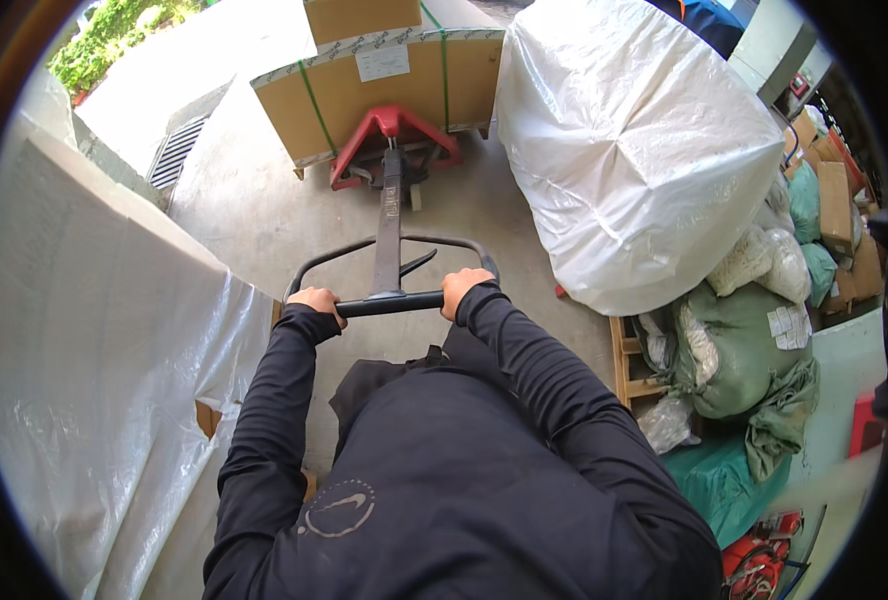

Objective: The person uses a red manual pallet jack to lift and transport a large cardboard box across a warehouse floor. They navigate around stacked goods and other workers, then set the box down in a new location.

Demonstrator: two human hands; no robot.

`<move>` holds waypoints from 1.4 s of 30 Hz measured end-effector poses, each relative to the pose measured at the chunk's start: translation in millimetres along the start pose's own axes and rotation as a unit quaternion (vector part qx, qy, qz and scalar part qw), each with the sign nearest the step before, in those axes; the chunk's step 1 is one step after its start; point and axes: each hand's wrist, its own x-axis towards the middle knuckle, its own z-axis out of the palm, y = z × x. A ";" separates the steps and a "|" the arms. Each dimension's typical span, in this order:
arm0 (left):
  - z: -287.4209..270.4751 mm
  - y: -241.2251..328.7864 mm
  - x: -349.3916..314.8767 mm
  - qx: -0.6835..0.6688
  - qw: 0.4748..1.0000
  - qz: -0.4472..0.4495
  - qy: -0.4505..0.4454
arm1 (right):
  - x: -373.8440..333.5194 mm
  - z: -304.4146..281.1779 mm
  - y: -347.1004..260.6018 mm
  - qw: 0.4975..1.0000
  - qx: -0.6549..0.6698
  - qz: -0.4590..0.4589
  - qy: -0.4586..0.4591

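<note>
Left hand [318, 301] and right hand [466, 289] grip the black handle [392, 304]; shaft [389, 215] joins handle to red pallet jack [388, 122]; green-strapped carton [374, 92] stands at jack; white-sheeted load [634, 150] stands at right.

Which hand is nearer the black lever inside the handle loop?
Right hand, gripping the bar just right of the lever; the left hand grips the bar's left end.

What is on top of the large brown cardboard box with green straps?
A smaller brown cardboard box sits on the large box, cut off by the upper picture edge. Anything behind or inside it is hidden.
</note>
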 end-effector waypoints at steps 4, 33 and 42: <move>37.5 -15.6 -75.7 -0.007 1.000 0.013 0.021 | -73.9 37.3 -44.3 0.999 0.006 0.025 0.046; 257.9 214.6 -568.4 -0.068 0.994 -0.024 0.082 | -572.5 252.6 -11.4 0.994 -0.062 -0.045 0.075; 305.3 239.6 -724.6 -0.053 0.998 -0.017 0.026 | -728.3 312.9 -47.9 0.997 -0.047 -0.038 0.041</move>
